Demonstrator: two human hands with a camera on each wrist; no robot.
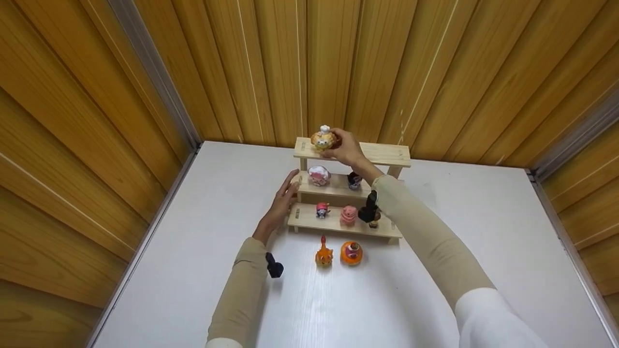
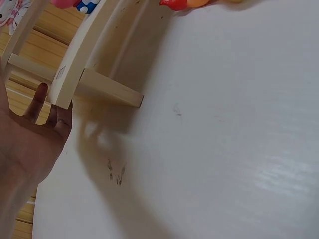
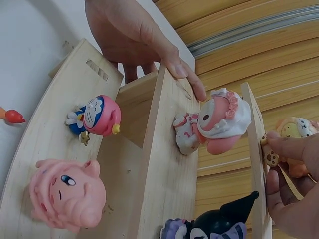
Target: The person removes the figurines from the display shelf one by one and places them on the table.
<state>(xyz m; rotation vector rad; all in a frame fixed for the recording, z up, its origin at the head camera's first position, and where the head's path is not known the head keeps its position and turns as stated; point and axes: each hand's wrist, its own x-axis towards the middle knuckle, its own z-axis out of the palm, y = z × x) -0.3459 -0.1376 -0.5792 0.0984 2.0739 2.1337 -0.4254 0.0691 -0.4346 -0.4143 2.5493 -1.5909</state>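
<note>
At the left end of the top tier, my right hand [image 1: 347, 149] pinches a small figurine [image 1: 323, 139] with a ruffled yellow mane and a white hat. It sits right at the tier's surface. My left hand [image 1: 280, 205] grips the left end of the wooden display shelf [image 1: 348, 224]; in the right wrist view its thumb lies along the middle tier and other fingertips reach below. The middle tier bears a pink figurine with a white hood [image 3: 227, 119] and a black-hooded figurine [image 3: 219, 221]. A blue-and-pink cat figurine [image 3: 99, 115] and a round pink figurine [image 3: 70, 191] stand on the bottom tier.
An orange figurine with a red-tipped tail [image 1: 324, 257] and a round orange figurine [image 1: 351, 253] stand on the white table [image 1: 377, 299] before the shelf. Another small figurine [image 1: 374, 222] is partly hidden behind the right wrist camera. Wood-panelled walls [image 1: 329, 72] enclose the table.
</note>
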